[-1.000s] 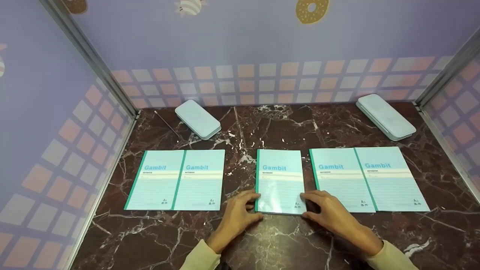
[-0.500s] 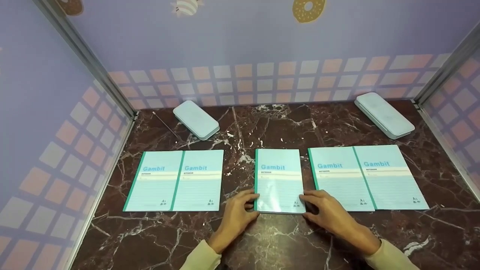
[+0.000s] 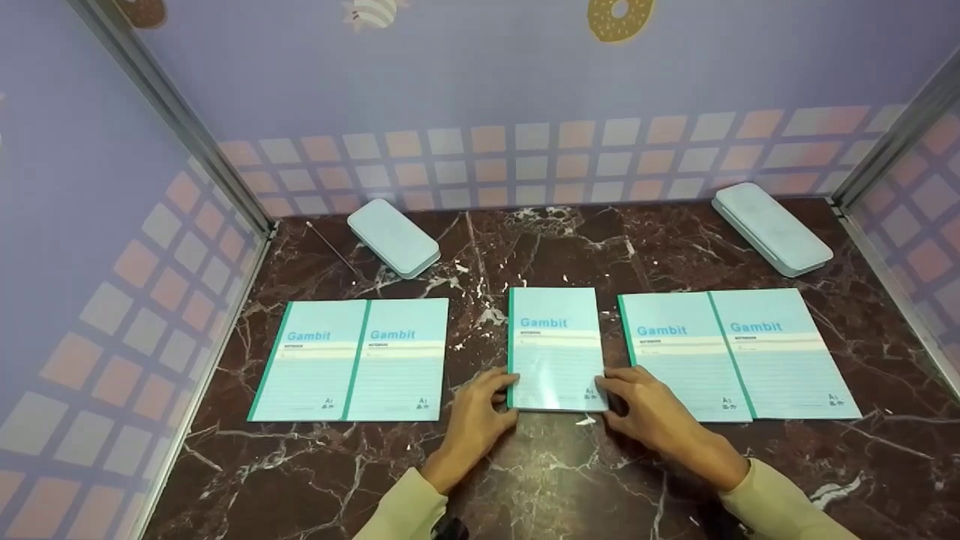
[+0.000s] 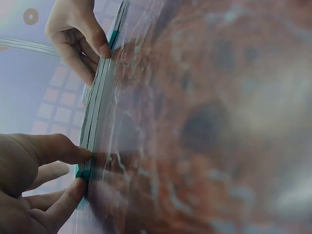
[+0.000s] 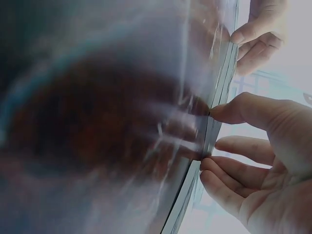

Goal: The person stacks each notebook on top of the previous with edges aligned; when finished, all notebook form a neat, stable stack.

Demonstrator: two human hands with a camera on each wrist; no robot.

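Note:
A small stack of notebooks [image 3: 556, 360] with pale blue "Gambit" covers and green spines lies in the middle of the table. My left hand [image 3: 477, 411] holds its near left corner, fingers at the spine and thumb by the near edge. At the opposite near corner, my right hand [image 3: 654, 405] grips with bent fingers along the right side. Seen from the left wrist, layered page edges [image 4: 97, 105] run between both hands, and more than one notebook shows. To the right, a pair of notebooks [image 3: 780, 360] lies partly behind my right hand.
Two more notebooks [image 3: 349, 360] lie side by side at the left. Behind them are a white case [image 3: 394, 238] and a thin dark stick [image 3: 331, 246]. Another white case [image 3: 772, 229] stands at the back right. Patterned panels [image 3: 480, 90] wall in the marble-look table [image 3: 540, 487].
Both hands have shifted slightly away from me together with the middle notebook stack, mostly in the last half second. The notebooks at either side stay where they were.

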